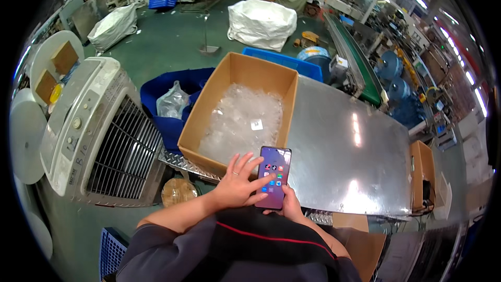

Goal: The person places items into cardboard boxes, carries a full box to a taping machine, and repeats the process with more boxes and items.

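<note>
A smartphone [267,198] with a lit purple-blue screen of app icons is held upright in front of my body. My right hand [290,204] grips its lower right edge, thumb along the side and fingers behind. Over the screen from the left reaches my left hand [238,184], fingers spread, the index fingertip at the icons. A ring shows on one of its fingers. Just beyond the phone stands an open cardboard box [207,163] filled with clear plastic pieces [235,117]. A small white label [256,124] lies on top of them.
A shiny metal table [334,151] extends to the right, with a smaller cardboard box [424,169] at its far end. An air cooler [99,130] stands at the left. Behind are a blue bin [169,130], white sacks [261,21] and a green conveyor [355,57].
</note>
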Action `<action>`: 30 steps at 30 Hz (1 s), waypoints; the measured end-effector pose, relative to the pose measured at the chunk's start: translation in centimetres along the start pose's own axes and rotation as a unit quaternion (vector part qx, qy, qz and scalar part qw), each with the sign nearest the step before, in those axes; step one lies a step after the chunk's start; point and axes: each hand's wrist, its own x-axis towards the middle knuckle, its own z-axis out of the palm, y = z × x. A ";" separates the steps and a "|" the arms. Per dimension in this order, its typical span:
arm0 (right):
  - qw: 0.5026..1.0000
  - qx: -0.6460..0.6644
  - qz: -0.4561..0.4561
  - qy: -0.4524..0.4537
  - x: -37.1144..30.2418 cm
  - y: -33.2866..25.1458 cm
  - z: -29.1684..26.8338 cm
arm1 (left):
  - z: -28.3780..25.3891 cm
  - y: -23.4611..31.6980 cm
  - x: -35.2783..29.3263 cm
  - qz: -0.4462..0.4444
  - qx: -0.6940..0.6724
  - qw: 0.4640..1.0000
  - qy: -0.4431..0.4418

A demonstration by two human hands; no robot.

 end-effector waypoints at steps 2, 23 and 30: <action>1.000 0.005 0.009 0.012 0.4 0.2 -0.8 | 0.5 0.1 0.2 -0.004 0.022 1.000 -0.004; 0.944 -0.265 -0.075 0.184 5.5 -3.0 -8.1 | -1.7 -1.7 -9.4 -0.262 -0.026 0.950 0.166; 0.891 -0.417 -0.063 0.170 6.5 -4.3 -8.8 | -13.0 -2.5 -10.1 -0.213 0.104 0.939 0.250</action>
